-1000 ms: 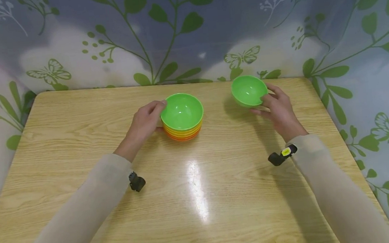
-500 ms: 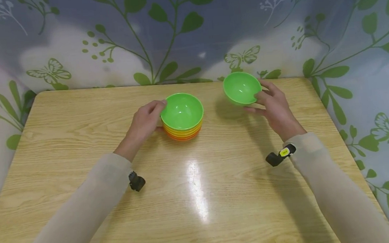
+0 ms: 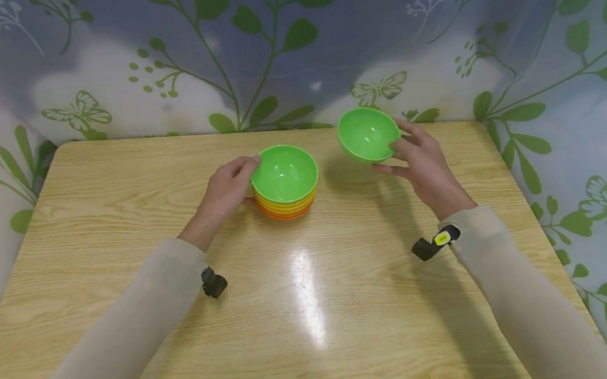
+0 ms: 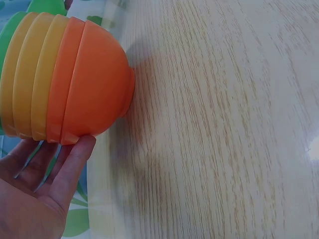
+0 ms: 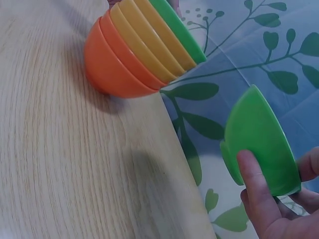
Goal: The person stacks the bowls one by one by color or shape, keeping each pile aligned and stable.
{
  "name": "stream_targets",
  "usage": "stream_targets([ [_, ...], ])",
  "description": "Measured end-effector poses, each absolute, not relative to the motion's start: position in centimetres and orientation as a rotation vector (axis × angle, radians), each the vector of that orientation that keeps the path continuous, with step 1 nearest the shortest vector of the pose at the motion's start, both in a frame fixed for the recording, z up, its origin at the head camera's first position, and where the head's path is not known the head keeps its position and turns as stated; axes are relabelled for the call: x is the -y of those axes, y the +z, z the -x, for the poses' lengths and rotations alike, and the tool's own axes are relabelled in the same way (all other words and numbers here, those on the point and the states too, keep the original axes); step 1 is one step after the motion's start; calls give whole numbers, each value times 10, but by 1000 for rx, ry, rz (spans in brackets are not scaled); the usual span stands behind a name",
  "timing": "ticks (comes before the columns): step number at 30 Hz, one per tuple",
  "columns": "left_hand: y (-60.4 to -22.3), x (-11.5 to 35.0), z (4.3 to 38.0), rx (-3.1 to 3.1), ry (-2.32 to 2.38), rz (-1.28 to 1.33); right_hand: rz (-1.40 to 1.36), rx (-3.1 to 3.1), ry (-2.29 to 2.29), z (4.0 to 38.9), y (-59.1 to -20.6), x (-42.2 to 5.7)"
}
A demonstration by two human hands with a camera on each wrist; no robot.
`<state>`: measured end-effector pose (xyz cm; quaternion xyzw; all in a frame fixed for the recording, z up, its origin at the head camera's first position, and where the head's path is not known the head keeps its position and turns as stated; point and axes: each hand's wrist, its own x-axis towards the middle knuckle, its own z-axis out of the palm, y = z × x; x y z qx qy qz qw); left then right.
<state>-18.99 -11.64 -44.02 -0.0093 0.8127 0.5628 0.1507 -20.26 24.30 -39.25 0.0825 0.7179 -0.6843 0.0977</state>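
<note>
A stack of nested bowls [image 4: 99,74] stands on the table, orange at the bottom, yellow in the middle and a green bowl [image 3: 284,173] on top. My left hand [image 3: 225,191] grips its left side, thumb at the top rim and fingers along the outside, as the left wrist view shows. To the right of the stack and above the table, my right hand [image 3: 426,168] holds a second green bowl [image 3: 367,134] by its right side. That bowl is tilted, and the right wrist view shows its outer wall and foot with fingers [image 5: 256,184] against them.
The wooden table [image 3: 261,315] carries a bright light reflection in front of the stack. Behind its back edge hangs a leaf-and-butterfly patterned cloth [image 3: 290,50], which also covers both sides. A small black camera sits on each wrist.
My right hand has carried its green bowl left and slightly up, closer to the stack. The left hand and the stack have stayed in place.
</note>
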Motion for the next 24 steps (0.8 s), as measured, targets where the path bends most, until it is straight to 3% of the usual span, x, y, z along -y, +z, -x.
stream_targets([
  [24,-441,116,190,-2342,1617,30,-130,-2130,-2005,195,-377,-219],
])
